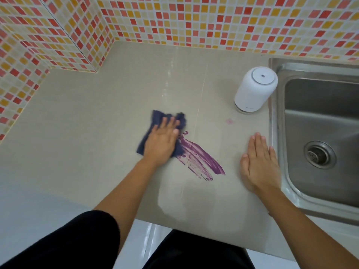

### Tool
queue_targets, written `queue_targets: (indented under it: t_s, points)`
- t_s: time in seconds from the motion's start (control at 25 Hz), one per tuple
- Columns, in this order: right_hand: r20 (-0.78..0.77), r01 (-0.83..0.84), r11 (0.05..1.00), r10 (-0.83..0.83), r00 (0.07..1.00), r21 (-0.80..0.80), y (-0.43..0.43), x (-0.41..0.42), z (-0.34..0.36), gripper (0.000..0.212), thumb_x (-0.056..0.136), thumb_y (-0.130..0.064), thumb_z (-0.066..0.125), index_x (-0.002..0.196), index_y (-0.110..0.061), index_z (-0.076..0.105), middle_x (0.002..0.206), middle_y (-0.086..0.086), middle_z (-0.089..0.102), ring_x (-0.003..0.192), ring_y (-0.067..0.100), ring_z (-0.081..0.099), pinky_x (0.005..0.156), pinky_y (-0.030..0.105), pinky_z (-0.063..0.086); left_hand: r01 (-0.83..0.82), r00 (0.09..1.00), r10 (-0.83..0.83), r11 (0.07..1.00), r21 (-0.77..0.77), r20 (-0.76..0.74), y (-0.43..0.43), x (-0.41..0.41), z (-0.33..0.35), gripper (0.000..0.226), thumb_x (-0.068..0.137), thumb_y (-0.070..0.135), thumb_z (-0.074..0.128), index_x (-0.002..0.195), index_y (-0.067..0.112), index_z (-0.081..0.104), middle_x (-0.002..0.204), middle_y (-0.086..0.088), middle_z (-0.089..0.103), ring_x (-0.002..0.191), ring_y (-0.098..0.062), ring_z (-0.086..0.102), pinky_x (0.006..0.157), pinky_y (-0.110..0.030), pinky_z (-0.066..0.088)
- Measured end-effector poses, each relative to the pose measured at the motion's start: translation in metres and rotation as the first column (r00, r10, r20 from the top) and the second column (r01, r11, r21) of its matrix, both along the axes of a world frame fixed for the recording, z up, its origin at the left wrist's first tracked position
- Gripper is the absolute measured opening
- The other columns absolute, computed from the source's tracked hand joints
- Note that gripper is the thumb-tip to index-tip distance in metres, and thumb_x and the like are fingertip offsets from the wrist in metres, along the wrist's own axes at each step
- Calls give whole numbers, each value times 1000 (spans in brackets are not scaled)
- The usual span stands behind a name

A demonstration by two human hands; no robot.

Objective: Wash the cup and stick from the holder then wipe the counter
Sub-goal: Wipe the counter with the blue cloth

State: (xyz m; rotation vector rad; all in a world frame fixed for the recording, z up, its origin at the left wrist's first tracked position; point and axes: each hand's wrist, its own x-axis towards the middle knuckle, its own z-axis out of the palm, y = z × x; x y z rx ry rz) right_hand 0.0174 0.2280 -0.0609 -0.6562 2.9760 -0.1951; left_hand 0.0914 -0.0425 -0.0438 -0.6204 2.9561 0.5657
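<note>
My left hand [161, 141] presses flat on a dark blue cloth [157, 119] lying on the beige counter [93, 117]. A smeared purple stain [202, 162] streaks diagonally from under the cloth toward the lower right. My right hand [259, 162] rests palm down on the counter, fingers together, holding nothing, just left of the sink rim. A white domed holder [254, 90] stands upright by the sink's left edge. No cup or stick is in view.
A steel sink [318, 117] with a drain [318, 155] fills the right side. A small pink spot [229, 121] marks the counter below the white holder. Mosaic tile walls [174, 20] bound the counter at the back and left. The counter's front edge is near my legs.
</note>
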Motion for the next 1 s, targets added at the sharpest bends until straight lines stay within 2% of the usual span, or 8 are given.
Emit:
queue_targets:
  t_s: [0.08,0.16,0.24,0.4,0.6,0.72,0.84,1.0]
  points:
    - [0,1,1000,-1,1000,-6,1,1,-1,72,84,-37,3,146,-2,15,156,12,14,144,22,10,116,37,4,193,981,-193,981,20,-23,44,26,-5,59,97,39,7,145,16,33,154,0,28,145,-15,14,116,-33,11]
    - [-8,8,1000,-8,1000,-7,1,0,-1,71,85,-36,5,146,-1,16,155,13,15,144,23,11,116,38,5,227,971,-231,971,-68,-61,52,77,-6,58,101,39,7,140,13,42,147,-4,40,140,-20,26,113,-35,19]
    - [-10,5,1000,-5,1000,-13,0,1,0,71,85,-36,5,145,-1,17,155,14,16,144,24,12,116,38,5,108,987,-122,986,-130,-103,28,84,-12,54,102,35,13,138,10,44,145,-8,44,137,-27,35,110,-40,26]
    - [0,1,1000,-1,1000,-27,0,0,0,72,84,-36,4,146,-1,16,155,13,15,144,23,11,116,38,5,-115,993,115,990,-80,-6,20,-5,-7,47,103,28,21,148,15,27,157,-2,20,146,-22,12,116,-42,15]
    - [11,-12,998,13,1000,-54,3,1,0,72,84,-36,5,145,0,17,155,15,16,144,24,12,115,37,3,259,959,-270,958,-122,-84,45,69,-11,54,100,37,15,139,13,45,146,-4,42,139,-17,26,113,-37,23]
    - [16,-23,997,24,1000,-70,2,2,1,71,85,-35,6,144,1,18,154,16,16,144,25,12,115,36,2,93,991,-105,986,-140,-81,-13,60,-12,50,99,30,22,139,9,44,148,-8,40,140,-24,29,110,-45,27]
    - [30,-36,996,39,999,-76,3,1,1,72,84,-36,4,146,0,13,156,14,12,145,23,8,115,33,-2,-42,998,35,990,-135,-55,-39,-36,-10,47,102,25,23,146,10,32,156,-8,24,145,-28,17,113,-48,22]
    - [114,156,889,-118,986,-431,-3,-18,11,65,89,-31,26,147,-5,15,156,10,14,145,19,8,115,27,3,241,968,-245,968,-72,-48,4,-95,-13,47,103,29,23,147,15,29,157,-4,22,146,-23,13,117,-43,16]
